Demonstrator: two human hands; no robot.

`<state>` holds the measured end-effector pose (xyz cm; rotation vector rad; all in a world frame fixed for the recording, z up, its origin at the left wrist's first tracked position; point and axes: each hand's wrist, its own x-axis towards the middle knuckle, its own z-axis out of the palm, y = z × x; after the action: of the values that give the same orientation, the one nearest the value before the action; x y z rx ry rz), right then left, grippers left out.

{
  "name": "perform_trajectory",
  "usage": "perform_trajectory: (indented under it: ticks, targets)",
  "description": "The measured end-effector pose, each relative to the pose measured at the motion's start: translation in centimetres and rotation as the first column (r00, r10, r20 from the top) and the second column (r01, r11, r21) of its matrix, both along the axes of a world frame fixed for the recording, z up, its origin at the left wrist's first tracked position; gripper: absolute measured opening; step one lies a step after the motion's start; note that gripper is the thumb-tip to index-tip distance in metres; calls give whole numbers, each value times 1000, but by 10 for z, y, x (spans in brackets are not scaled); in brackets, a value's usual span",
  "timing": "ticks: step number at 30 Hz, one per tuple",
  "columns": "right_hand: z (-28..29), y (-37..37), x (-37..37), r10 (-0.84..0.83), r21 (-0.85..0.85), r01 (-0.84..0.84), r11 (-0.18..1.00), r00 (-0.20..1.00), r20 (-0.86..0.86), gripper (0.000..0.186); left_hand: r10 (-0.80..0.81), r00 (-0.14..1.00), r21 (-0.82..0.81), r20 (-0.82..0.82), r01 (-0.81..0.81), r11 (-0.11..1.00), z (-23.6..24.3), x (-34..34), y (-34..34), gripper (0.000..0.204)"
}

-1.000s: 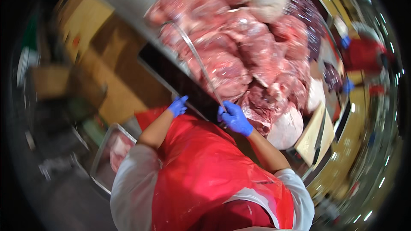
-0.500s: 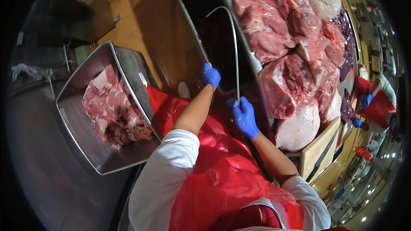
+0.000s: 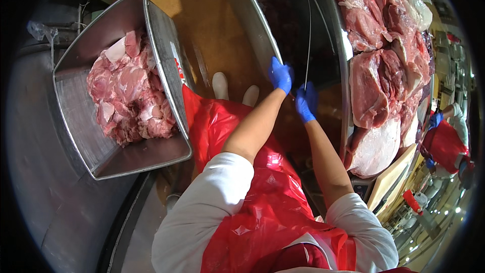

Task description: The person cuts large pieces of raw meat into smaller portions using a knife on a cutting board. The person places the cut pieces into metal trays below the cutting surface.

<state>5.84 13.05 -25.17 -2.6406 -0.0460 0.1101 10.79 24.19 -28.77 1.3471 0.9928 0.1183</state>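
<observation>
- Fingers of the right hand (image 3: 306, 102), in a blue glove, are clamped on the lower end of a thin metal rod (image 3: 307, 40), which runs up toward 12 o'clock over the dark trough beside the counter (image 3: 345, 96).
- Fingers of the left hand (image 3: 280, 75), also blue-gloved, are curled together against the steel edge at 10 o'clock of the right hand; whether they grip it cannot be told.
- Risk: the rod is slim and the gloves are likely wet, so it could slip or twist in the grasp.
- Risk: its far end is lost in shadow, so it could snag on something out of sight.
- Risk: the meat cuts (image 3: 384, 71) piled on the counter lie just beside the trough; a sideways sweep of the rod could strike them.
- Risk: the floor at 9 o'clock looks wet, so footing may be poor.
- Count: two gloved hands, one rod, one steel bin (image 3: 81, 121) of meat pieces (image 3: 129, 96) at 9 o'clock, and one co-worker in red (image 3: 447, 141) at 3 o'clock.
</observation>
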Motion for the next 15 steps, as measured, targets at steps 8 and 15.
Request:
perform_trajectory:
  ticks: [8,15]
  targets:
    - [-4,-51,-39,86,-157,-80,984,996,32,12,18,997,-5,-80,-18,1000,28,-71,-48,11]
    - [0,-60,-96,214,-116,-202,973,970,112,9,21,982,7,-187,-20,1000,6,-137,-64,32]
